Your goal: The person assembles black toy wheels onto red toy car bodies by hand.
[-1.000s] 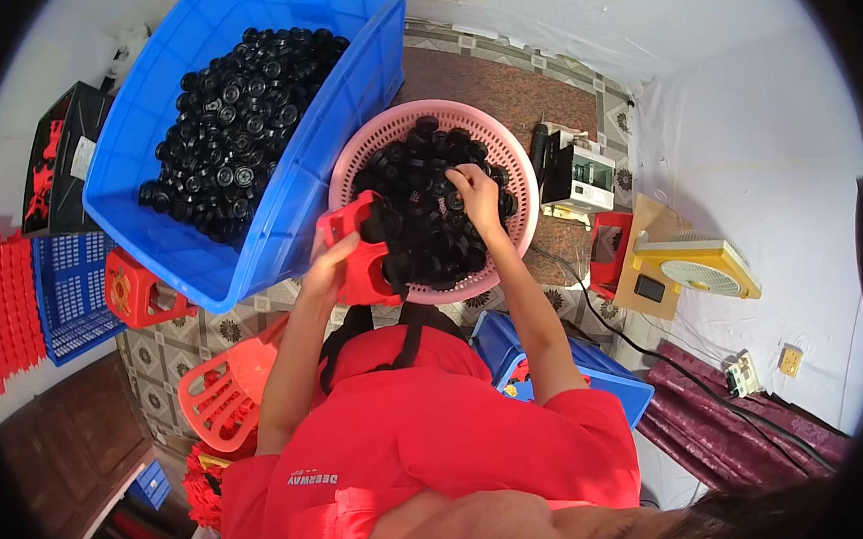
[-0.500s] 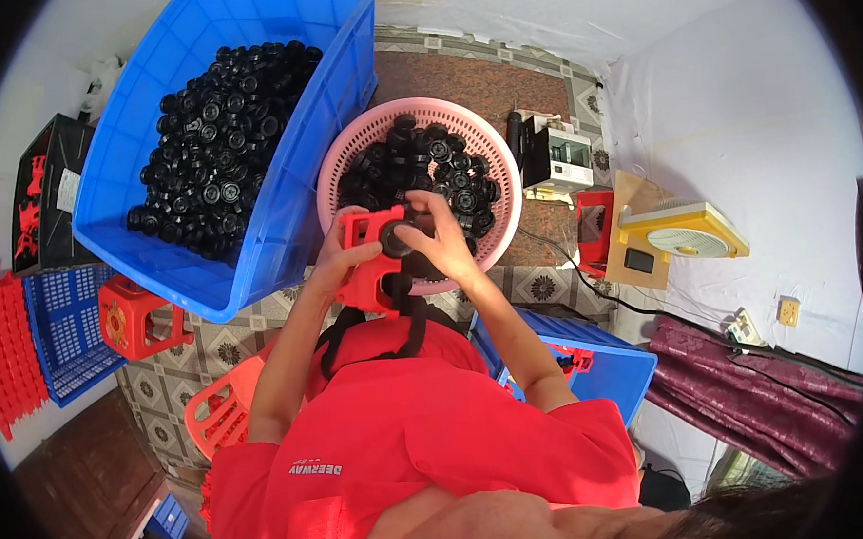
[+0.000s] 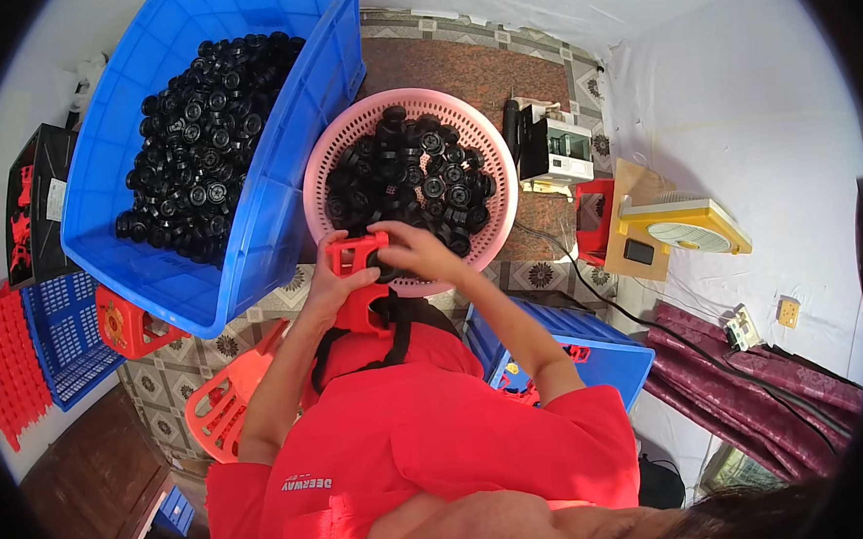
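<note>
The red plastic frame [image 3: 359, 273] sits in front of the person's chest, at the near rim of the pink basket [image 3: 489, 159], and the left hand [image 3: 327, 283] has its grip closed round the frame's left side. It looks like a stiff, light moulded part, unlikely to bend or break, and best taken by its outer bars as the hand does now. The right hand [image 3: 421, 252] lies curled over the frame's right end; it seems to press a small black wheel [image 3: 385, 267] against it, though whether the fingers clasp that wheel cannot be told. The wheels look hard, small and smooth, easy to pinch by the rim but apt to roll. The pink basket is heaped with black wheels [image 3: 412, 178], and the big blue tub [image 3: 254, 230] just beside it on the left holds many more. A blue crate [image 3: 592, 359] stands at the person's right.
</note>
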{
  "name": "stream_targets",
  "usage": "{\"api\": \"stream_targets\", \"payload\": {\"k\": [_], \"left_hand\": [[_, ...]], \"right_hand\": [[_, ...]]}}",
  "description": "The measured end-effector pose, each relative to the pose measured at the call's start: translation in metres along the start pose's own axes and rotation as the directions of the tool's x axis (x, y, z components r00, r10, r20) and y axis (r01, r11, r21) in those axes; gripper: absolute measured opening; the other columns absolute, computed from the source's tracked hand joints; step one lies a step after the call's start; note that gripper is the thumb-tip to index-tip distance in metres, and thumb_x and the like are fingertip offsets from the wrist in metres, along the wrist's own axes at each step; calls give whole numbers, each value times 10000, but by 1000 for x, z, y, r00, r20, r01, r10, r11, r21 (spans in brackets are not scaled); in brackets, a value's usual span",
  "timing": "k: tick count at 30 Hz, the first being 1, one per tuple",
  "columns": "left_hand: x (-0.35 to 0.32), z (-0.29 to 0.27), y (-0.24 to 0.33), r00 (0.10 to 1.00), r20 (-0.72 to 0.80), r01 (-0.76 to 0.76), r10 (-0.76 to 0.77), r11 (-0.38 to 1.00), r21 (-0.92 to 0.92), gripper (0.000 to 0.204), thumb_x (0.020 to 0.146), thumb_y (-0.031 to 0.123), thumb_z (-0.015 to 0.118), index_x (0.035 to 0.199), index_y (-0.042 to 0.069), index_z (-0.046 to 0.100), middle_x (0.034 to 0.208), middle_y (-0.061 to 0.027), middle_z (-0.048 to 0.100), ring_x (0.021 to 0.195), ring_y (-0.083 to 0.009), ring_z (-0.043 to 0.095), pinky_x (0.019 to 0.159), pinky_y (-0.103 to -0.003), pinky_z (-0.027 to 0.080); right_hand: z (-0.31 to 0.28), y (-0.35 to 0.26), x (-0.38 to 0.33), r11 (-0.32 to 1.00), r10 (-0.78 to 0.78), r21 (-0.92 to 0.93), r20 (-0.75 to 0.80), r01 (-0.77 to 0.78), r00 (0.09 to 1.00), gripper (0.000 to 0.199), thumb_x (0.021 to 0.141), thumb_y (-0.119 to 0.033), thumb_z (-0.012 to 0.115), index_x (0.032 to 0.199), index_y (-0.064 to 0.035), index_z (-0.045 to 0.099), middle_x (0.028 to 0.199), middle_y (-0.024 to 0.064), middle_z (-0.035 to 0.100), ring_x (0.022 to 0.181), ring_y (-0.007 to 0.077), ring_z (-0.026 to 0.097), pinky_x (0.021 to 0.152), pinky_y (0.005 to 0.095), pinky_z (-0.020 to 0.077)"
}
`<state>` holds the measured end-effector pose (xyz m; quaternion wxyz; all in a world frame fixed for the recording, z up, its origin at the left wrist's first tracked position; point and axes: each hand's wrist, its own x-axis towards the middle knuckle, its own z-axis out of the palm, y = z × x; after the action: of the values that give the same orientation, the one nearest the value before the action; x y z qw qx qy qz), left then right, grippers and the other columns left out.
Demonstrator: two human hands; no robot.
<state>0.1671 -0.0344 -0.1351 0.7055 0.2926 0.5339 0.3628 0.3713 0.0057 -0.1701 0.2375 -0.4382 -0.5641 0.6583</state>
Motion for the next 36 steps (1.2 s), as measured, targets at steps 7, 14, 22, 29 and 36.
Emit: {"api": "stream_targets", "payload": {"k": [7,14,22,29,36], "left_hand": [[22,12,12,979,-200,-102,37,940,-326,713,763,-18,752,1328,123,340,1181,-105,532,1017,-222,611,831,-367,567],[36,7,29,963,-246,-195,110,916,-352,707,780,8,745,1333,77,310,1221,-123,508,1102,-233,574,898,-377,540],[51,33,49,957,-244,-234,157,915,-329,812,721,44,810,1350,89,298,1245,-140,497,1093,-245,575,896,-383,541],[58,44,59,960,-219,-209,174,966,-149,845,717,53,817,1380,92,295,1231,-143,521,1095,-249,578,890,-375,539],[2,51,93,959,-88,-253,270,952,171,1164,694,-14,766,1541,124,-20,1362,-131,448,1218,-237,502,958,-377,494]], "right_hand": [[-74,133,89,267,-268,-843,-531,-467,804,199,794,-134,634,958,-33,586,965,145,549,823,317,629,557,382,562],[-75,95,61,525,-255,-799,-476,-294,842,172,792,-142,688,925,-75,603,930,147,579,811,273,652,594,393,537],[-38,-61,-18,941,-30,316,-272,118,962,200,821,-17,721,990,-23,614,867,22,652,743,91,615,627,227,486],[-35,-47,-20,1000,18,8,-222,-16,975,359,826,-114,743,1129,-20,576,970,61,642,859,116,619,767,255,500],[-21,-83,-23,907,-110,374,-235,194,966,755,819,-129,670,1478,-59,308,1360,165,473,1230,239,490,1035,346,399]]}}
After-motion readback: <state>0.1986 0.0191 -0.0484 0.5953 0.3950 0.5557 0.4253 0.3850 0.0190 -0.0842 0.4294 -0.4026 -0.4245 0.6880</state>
